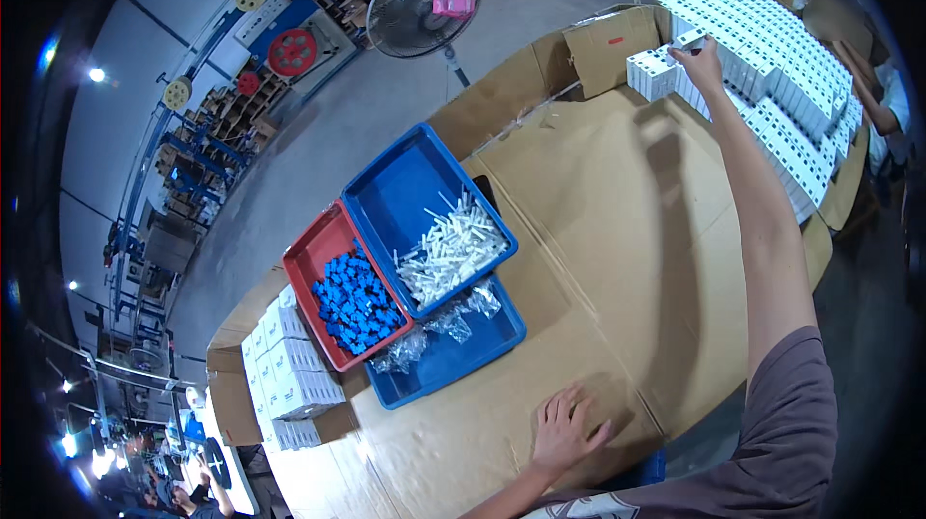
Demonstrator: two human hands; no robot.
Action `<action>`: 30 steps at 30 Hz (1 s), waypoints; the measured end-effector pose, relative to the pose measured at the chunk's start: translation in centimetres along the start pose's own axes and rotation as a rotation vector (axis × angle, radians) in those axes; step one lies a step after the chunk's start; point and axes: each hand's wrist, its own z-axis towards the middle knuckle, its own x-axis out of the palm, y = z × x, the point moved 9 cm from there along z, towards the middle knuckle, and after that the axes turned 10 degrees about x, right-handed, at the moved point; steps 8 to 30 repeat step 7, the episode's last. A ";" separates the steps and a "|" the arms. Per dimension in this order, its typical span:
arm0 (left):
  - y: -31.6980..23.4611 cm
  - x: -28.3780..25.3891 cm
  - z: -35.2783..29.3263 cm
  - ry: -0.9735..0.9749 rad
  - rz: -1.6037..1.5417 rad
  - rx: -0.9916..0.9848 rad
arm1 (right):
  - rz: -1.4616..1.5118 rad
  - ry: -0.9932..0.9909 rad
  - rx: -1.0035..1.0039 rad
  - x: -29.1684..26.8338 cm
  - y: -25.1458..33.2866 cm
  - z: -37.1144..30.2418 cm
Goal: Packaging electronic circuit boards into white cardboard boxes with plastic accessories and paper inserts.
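Observation:
Resting on the cardboard-covered table (617, 259), my left hand (567, 434) has its fingers spread and holds nothing. My right arm reaches out to the far right, where my right hand (702, 61) grips a small white block (689, 38) between thumb and fingers. This block is at the near left edge of a large stack of similar white blocks (762, 32) with dark square marks on top. A smaller group of them (652, 73) stands just left of my right hand.
A blue tray (395, 181) holds white stick-like parts; beside it, a red tray (309, 239) holds small blue parts. Under them another blue tray (463, 350) contains clear plastic bags (449, 324). White boxes (289, 365) stack at left. A standing fan (422, 6) is beyond the cardboard rim.

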 end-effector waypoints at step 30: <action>1.1 1.0 -0.2 0.051 0.038 -0.051 | -0.099 0.025 -0.094 5.9 1.8 4.5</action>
